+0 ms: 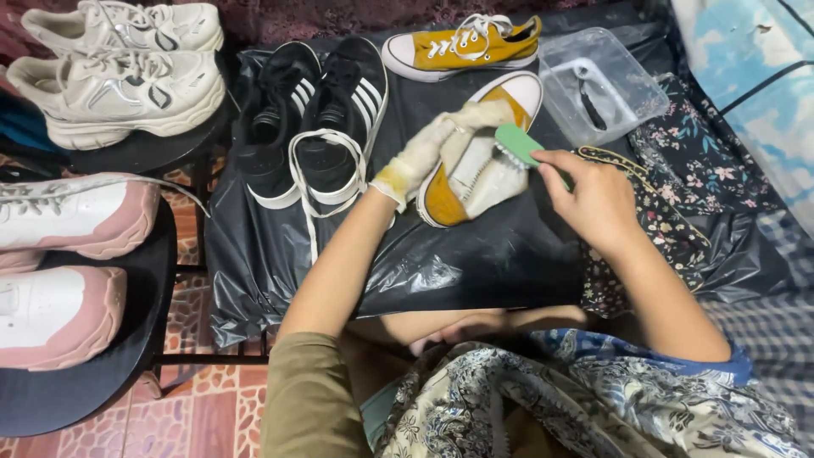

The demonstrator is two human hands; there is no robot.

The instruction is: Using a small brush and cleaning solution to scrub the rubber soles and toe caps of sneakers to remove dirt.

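Black plastic sheet (pixel 475 254), gloved left hand (pixel 424 153) gripping yellow sneaker (pixel 449 191), right hand's (pixel 593 199) fingers clamped on green brush (pixel 517 144)

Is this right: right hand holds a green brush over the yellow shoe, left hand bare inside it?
Not quite. In the head view the left hand wears a pale glove, not bare. The rest stands: right hand holds the green brush over the yellow shoe.

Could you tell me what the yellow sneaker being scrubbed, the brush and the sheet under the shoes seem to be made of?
Yellow sneaker: probably matte woven canvas, with a smooth white rubber-like toe cap. Green brush: smooth moulded plastic, by its look, with pale bristles. Black sheet: thin plastic film, glossy and crinkled.
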